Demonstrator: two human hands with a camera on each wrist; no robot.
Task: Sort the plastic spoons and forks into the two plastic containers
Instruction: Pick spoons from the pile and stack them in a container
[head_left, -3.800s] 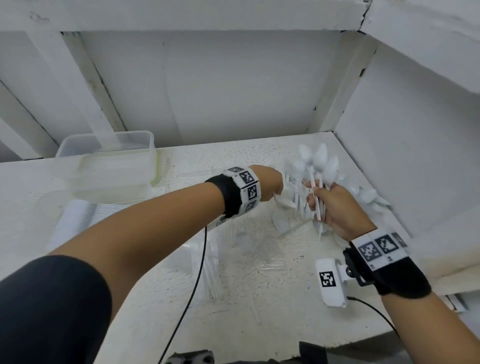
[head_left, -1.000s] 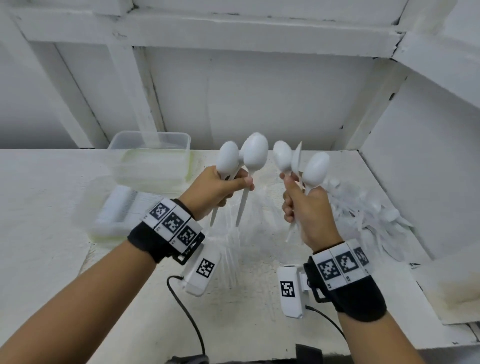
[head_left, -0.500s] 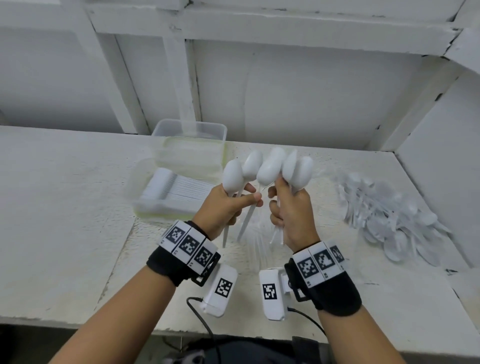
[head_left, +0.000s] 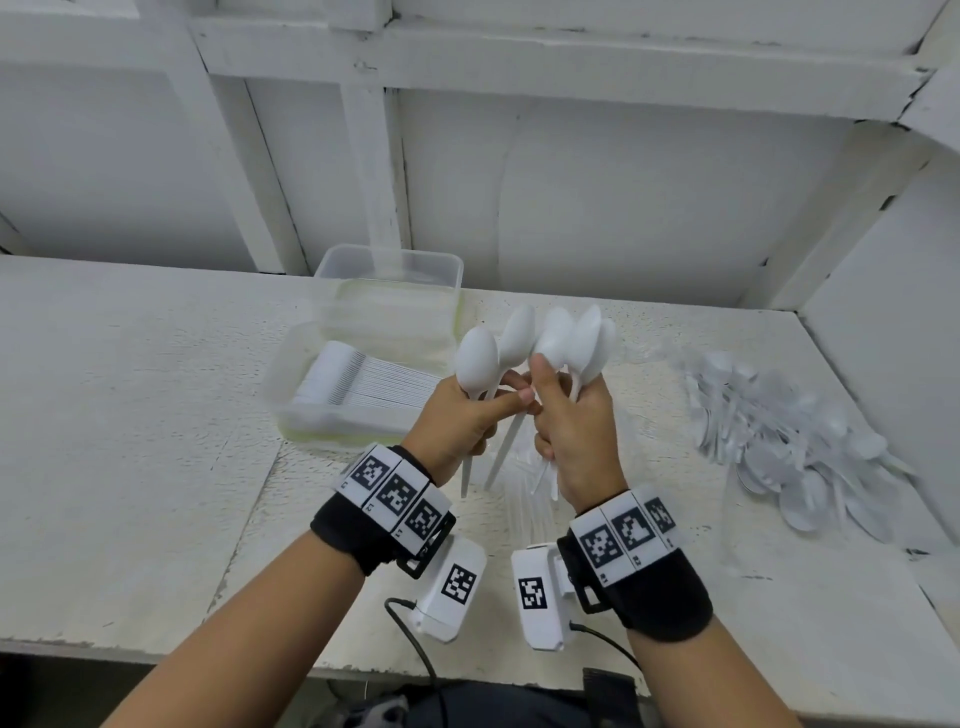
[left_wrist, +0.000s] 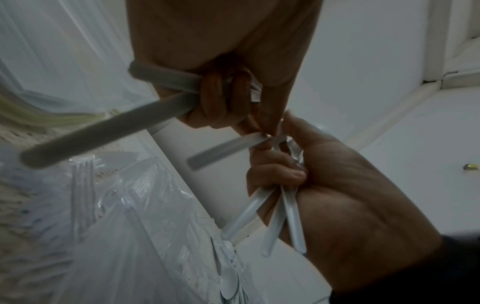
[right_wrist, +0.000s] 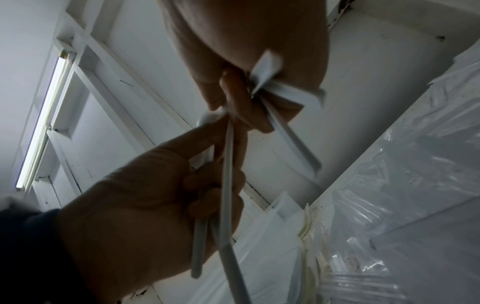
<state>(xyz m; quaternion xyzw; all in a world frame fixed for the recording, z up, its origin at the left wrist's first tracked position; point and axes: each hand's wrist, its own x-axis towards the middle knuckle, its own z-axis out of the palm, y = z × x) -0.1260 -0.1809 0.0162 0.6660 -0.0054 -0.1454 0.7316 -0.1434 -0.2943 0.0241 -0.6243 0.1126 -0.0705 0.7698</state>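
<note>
Both hands are raised above the table, touching each other, with white plastic spoons held bowl-up. My left hand (head_left: 496, 402) grips two spoons (head_left: 475, 364) by their handles. My right hand (head_left: 550, 400) grips a bunch of several spoons (head_left: 584, 335). In the left wrist view the left hand (left_wrist: 223, 107) curls round two handles, and the right hand (left_wrist: 285, 170) clutches several more. The right wrist view shows the right hand (right_wrist: 241, 107) and left hand (right_wrist: 207, 185) meeting at their fingertips. The near container (head_left: 283, 387) holds a stacked row of white cutlery. The far container (head_left: 389, 254) looks empty.
A loose pile of white spoons (head_left: 779, 441) lies at the right by the side wall. Clear plastic forks (head_left: 524, 499) are scattered on the table under my hands. The white back wall stands just behind the containers. Wrist cables hang over the front edge.
My hands left the spoon pile at the right, each lifting spoons. Over the last second they moved together until they touch, and the two bunches of spoon bowls now sit side by side.
</note>
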